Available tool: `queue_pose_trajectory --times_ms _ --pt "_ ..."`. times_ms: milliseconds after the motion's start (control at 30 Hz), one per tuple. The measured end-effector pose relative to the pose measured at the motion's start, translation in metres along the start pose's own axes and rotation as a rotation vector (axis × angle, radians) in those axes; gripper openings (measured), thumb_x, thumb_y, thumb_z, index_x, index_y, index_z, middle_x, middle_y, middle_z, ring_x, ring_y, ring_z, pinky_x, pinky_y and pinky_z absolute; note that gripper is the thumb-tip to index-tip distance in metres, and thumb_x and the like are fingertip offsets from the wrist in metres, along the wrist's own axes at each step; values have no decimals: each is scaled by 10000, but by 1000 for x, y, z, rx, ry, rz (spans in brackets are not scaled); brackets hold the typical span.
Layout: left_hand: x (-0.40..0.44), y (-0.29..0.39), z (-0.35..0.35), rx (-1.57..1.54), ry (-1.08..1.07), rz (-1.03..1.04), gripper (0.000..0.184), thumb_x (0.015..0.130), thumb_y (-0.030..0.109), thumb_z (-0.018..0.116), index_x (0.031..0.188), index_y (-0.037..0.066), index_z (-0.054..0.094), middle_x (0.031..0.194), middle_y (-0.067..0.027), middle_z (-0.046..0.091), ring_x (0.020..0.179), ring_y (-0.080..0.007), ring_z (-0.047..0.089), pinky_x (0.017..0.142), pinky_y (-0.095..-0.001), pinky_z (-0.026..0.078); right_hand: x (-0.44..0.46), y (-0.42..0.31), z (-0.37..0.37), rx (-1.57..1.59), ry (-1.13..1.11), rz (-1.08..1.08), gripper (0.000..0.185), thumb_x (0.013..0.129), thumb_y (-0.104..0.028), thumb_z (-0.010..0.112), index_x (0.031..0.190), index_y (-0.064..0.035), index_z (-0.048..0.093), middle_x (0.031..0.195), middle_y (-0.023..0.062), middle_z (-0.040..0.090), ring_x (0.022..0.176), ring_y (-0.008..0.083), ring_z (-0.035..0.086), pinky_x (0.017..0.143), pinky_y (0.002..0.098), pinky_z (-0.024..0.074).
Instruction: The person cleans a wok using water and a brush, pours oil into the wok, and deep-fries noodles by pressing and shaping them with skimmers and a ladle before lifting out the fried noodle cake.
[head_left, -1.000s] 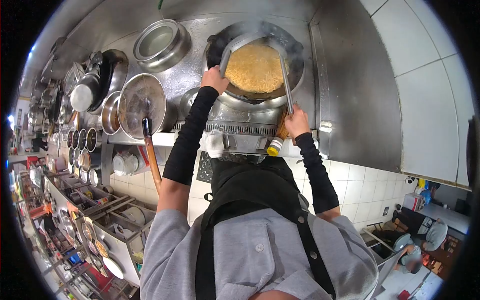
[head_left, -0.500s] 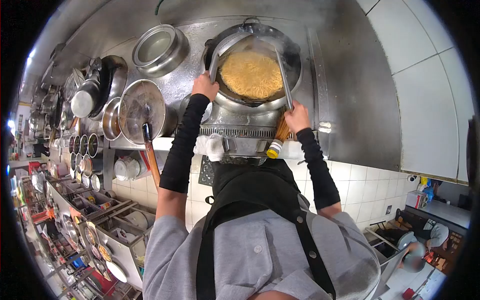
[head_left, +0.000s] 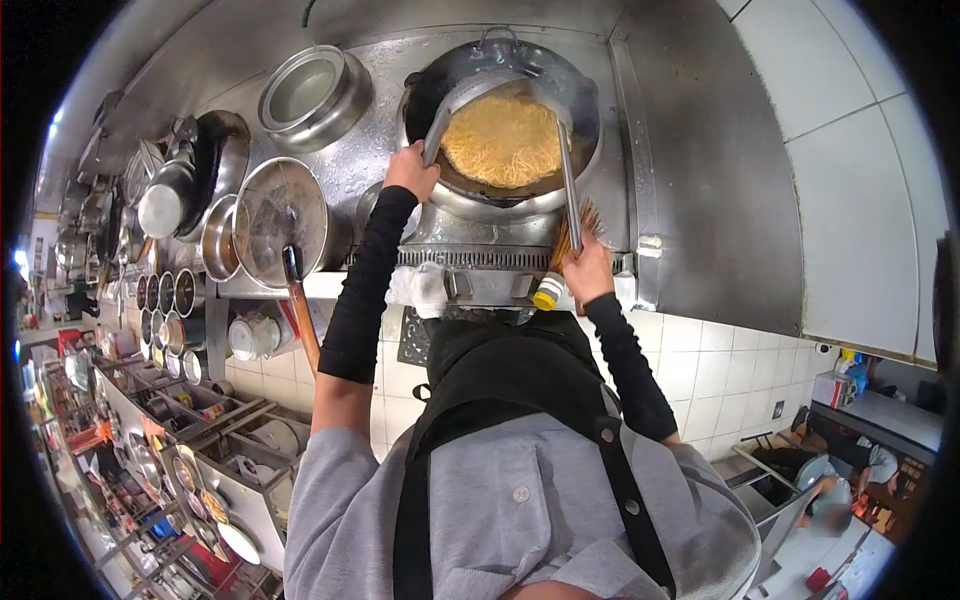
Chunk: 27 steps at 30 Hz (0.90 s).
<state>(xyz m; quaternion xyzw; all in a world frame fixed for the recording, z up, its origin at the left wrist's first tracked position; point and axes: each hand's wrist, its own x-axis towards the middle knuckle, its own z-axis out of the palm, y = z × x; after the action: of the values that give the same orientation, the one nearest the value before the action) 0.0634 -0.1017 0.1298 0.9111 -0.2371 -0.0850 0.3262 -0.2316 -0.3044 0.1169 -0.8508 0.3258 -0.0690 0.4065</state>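
Noodles in pale yellow broth (head_left: 503, 143) fill the middle of a dark wok (head_left: 425, 95) on the steel range. My left hand (head_left: 412, 172), at the wok's near left rim, is closed around the handle of a wide metal spatula (head_left: 470, 90), whose head reaches along the far side of the noodles. My right hand (head_left: 588, 270) grips the lower end of a long-handled ladle (head_left: 569, 185). Steam veils the ladle's head, at the wok's far right. Right beside that hand, a bamboo wok brush (head_left: 553, 282) with a yellow band lies across the range's front edge.
Left of the wok stand a lidded steel pot (head_left: 320, 105), a large strainer (head_left: 283, 215) with a wooden handle, and stacked pans (head_left: 170, 200). A white cloth (head_left: 425, 290) hangs over the front edge. A steel wall (head_left: 715, 170) rises on the right. Another person (head_left: 835, 495) is at the lower right.
My right hand has drawn the ladle back toward me, its handle now steeper. My left hand and the spatula have hardly moved. The view has shifted slightly.
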Motion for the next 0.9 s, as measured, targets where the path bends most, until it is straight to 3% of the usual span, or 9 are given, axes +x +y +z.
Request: queue_pose_trajectory --times_ms 133,200,300,433,533,567,600,667,900 --pt "6 -12 -8 -2 -33 -18 419 743 195 657 1047 -90 617 939 -338 659 954 -484 643 886 -501 511 -17 -21 -13 -19 85 -49 277 758 -31 583 1014 71 556 752 310 627 752 494 635 711 546 496" --pt "13 -17 -7 23 -16 28 381 781 150 647 1076 -90 624 745 -266 655 666 -361 670 656 -439 547 -10 -37 -16 -30 81 -8 268 761 -31 580 1006 73 549 745 307 631 749 490 637 703 539 497" --pt "16 -16 -7 10 -40 -14 435 740 192 637 1066 -95 623 960 -350 654 957 -484 645 889 -497 516 0 -35 -5 -71 174 -90 256 766 -33 574 994 82 548 683 277 621 714 458 650 677 513 504" --pt "14 -10 1 -54 -45 -68 388 751 185 629 1022 -92 618 928 -343 661 943 -467 658 870 -481 531 -4 -34 5 -15 163 5 301 766 -35 579 1038 95 570 684 280 621 720 456 653 696 506 514" --pt "17 -10 7 -117 -13 -38 343 804 149 661 1047 -89 621 724 -241 670 556 -298 693 500 -394 568 -22 -38 7 -18 232 -42 317 759 -43 593 1044 96 582 728 298 632 751 472 649 699 513 514" --pt "22 -12 8 -77 -41 -41 359 803 154 658 1077 -75 630 737 -235 674 601 -294 708 465 -385 556 -23 -40 5 -39 200 -11 305 757 -42 596 1032 89 583 738 299 634 756 473 648 699 514 514" --pt "25 -14 10 -62 -29 -40 367 794 160 665 1077 -73 638 739 -234 677 616 -303 710 492 -392 560 -27 -42 4 -60 166 28 293 755 -42 598 1020 83 585 748 300 637 761 473 648 700 516 513" --pt "24 -4 6 -18 63 65 325 766 159 611 994 -72 616 856 -320 668 886 -453 670 816 -486 532 -21 -48 1 64 128 114 272 745 -38 594 993 73 578 735 297 628 754 473 645 699 520 512" --pt "36 -2 10 -19 -3 -113 410 748 168 612 1070 -86 623 942 -347 662 961 -482 651 883 -505 517 -26 -32 -1 0 77 -33 336 750 -64 571 1061 62 601 761 313 630 750 476 641 708 532 507"
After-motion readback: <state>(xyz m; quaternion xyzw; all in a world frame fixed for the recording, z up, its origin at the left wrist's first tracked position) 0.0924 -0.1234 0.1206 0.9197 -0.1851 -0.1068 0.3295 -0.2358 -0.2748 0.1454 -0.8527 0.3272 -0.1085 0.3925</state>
